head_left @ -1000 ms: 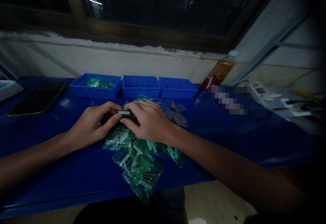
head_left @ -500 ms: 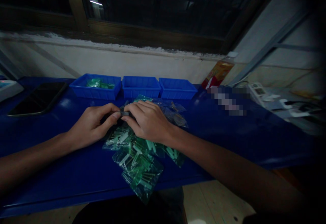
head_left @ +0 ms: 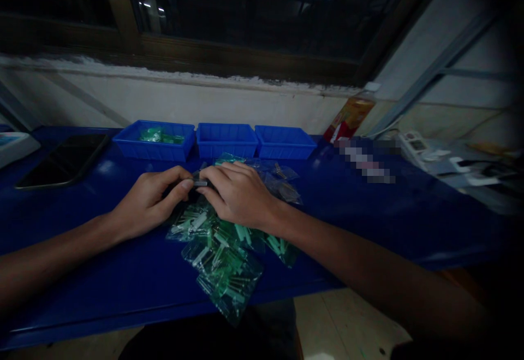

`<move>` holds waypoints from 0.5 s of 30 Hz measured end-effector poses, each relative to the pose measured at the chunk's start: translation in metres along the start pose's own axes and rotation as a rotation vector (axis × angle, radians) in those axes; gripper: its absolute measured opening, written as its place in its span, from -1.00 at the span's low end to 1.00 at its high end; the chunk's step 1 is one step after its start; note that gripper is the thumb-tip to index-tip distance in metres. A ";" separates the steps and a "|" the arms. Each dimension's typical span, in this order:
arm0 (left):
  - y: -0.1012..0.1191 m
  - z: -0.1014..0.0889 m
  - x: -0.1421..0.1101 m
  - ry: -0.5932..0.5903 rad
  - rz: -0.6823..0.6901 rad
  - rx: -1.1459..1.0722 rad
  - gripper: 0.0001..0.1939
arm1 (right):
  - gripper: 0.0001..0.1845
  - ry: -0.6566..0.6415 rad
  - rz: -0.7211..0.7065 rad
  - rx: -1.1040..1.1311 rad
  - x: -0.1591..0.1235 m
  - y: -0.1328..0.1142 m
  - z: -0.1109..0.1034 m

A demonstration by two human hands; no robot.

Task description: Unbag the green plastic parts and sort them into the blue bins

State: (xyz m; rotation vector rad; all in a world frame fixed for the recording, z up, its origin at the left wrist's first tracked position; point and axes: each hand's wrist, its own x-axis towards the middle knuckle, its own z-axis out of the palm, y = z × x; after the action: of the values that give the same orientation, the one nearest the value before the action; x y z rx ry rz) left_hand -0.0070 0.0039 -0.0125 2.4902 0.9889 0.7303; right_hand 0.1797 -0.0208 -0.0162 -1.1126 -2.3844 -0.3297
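Observation:
Between my two hands is a small grey bar-shaped piece (head_left: 200, 183), its kind too small to make out. Thumb and forefinger of my left hand (head_left: 153, 199) pinch its left end. My right hand (head_left: 239, 193) grips the other end, with its fingers curled over and partly hiding it. Below and around the hands lies a pile of clear plastic bags (head_left: 223, 264) holding green strips and thin pin-like pieces. Behind my right hand are more clear bags (head_left: 284, 182) with brownish contents.
Three blue bins stand along the wall: a left bin (head_left: 153, 149) with green bags inside, a middle bin (head_left: 227, 144) and a right bin (head_left: 284, 144). A dark phone (head_left: 63, 160) lies at left. A bottle (head_left: 352, 113) and a power strip (head_left: 415, 144) are at right on the blue table (head_left: 102, 278).
Both hands keep their grip on the grey piece in nearly the same place. The whole view has shifted very slightly; nothing else has visibly moved.

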 end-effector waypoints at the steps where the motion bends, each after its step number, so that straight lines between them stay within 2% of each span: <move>1: 0.000 0.000 0.000 0.007 0.001 -0.010 -0.72 | -0.76 0.000 0.002 -0.002 0.000 0.000 0.000; 8: -0.008 0.004 -0.002 0.067 -0.007 -0.039 -0.71 | -0.73 -0.002 0.032 -0.014 -0.001 0.000 0.000; 15: -0.011 0.006 -0.004 0.136 0.067 -0.010 -0.70 | -0.61 0.024 0.045 -0.021 0.001 0.001 0.001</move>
State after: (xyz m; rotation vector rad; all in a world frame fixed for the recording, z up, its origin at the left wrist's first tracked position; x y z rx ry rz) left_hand -0.0120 0.0078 -0.0247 2.5035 0.9485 0.9346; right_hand 0.1796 -0.0192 -0.0166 -1.1638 -2.3361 -0.3513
